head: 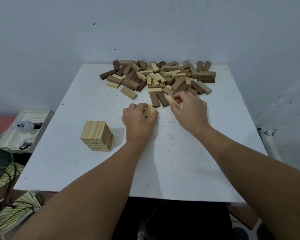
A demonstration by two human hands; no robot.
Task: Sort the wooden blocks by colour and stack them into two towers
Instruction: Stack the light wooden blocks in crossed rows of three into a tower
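Observation:
A mixed pile of light and dark wooden blocks (163, 76) lies at the far side of the white table (171, 161). A short tower of light blocks (97, 135) stands at the left, several layers high. My left hand (138, 118) grips light blocks (150, 110) at the table's middle, to the right of the tower. At the pile's near edge my right hand (190, 108) pinches another light block (171, 99). Two dark blocks (158, 99) lie side by side just left of that hand.
A single light block (128, 93) lies apart at the pile's near left. The wall stands right behind the pile. Off the table's left edge are a white tray (15, 134) with a plastic figure, green cord and clutter on the floor.

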